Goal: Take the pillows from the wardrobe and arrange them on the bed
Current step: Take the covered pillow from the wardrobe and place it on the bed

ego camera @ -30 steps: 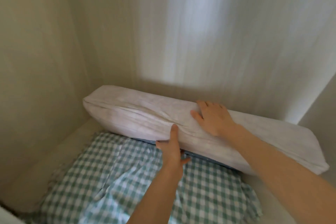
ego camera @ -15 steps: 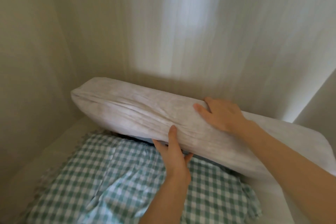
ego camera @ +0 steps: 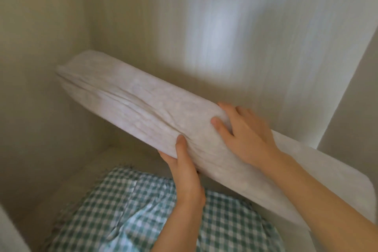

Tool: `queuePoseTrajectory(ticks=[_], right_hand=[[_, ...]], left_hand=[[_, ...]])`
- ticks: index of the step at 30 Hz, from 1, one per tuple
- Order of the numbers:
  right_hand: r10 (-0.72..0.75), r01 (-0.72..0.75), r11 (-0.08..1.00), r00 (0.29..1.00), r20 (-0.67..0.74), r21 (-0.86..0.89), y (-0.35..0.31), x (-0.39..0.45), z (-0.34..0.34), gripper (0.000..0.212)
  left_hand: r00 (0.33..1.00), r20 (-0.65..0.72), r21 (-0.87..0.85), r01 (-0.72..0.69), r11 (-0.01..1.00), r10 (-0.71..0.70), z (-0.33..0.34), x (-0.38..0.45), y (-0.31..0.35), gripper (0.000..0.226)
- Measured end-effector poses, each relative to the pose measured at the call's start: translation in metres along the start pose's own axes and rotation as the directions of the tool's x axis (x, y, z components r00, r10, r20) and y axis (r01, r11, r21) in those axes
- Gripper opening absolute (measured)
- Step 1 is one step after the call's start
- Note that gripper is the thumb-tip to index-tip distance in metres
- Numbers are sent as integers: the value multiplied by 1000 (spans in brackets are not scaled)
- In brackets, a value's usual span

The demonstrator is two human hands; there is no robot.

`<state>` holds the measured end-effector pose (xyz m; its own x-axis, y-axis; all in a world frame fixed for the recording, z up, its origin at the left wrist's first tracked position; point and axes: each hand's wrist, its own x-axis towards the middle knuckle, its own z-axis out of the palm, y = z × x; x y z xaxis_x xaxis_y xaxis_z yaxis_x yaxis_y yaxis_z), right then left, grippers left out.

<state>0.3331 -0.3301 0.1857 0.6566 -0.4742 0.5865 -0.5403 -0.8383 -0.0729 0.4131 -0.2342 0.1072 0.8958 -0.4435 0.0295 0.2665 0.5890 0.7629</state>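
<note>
Inside the pale wardrobe (ego camera: 126,16), long white pillow (ego camera: 131,106) tilted, left end raised above green checked cloth (ego camera: 106,217). Left hand (ego camera: 187,172) grips its underside; right hand (ego camera: 245,135) clasps top, fingers (ego camera: 222,129) curled.

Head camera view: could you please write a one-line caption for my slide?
Both hands, left and right, grip a long white pillow, tilted inside the wardrobe above a green checked pillow.
</note>
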Motion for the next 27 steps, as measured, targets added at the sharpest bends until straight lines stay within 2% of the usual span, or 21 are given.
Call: queuePoseTrajectory(ticks=[5, 9, 14, 24, 27], right_hand=[[-33, 34, 999, 998, -60, 17, -37, -44, -43, 66], [-17, 23, 997, 997, -78, 76, -60, -84, -65, 66], [38, -2, 978, 985, -168, 210, -69, -121, -98, 65], [-52, 132, 952, 958, -281, 276, -77, -211, -188, 58], [-81, 182, 915, 957, -279, 361, -80, -235, -205, 58]], left_hand=[[965, 75, 87, -258, 962, 252, 3, -36, 42, 70], [867, 114, 212, -498, 841, 485, -2, -72, 62, 88], [804, 163, 263, -595, 760, 573, -3, -120, 82, 87], [710, 122, 245, -699, 672, 694, -8, -249, 114, 75], [666, 110, 271, -734, 623, 737, -15, -285, 123, 69]])
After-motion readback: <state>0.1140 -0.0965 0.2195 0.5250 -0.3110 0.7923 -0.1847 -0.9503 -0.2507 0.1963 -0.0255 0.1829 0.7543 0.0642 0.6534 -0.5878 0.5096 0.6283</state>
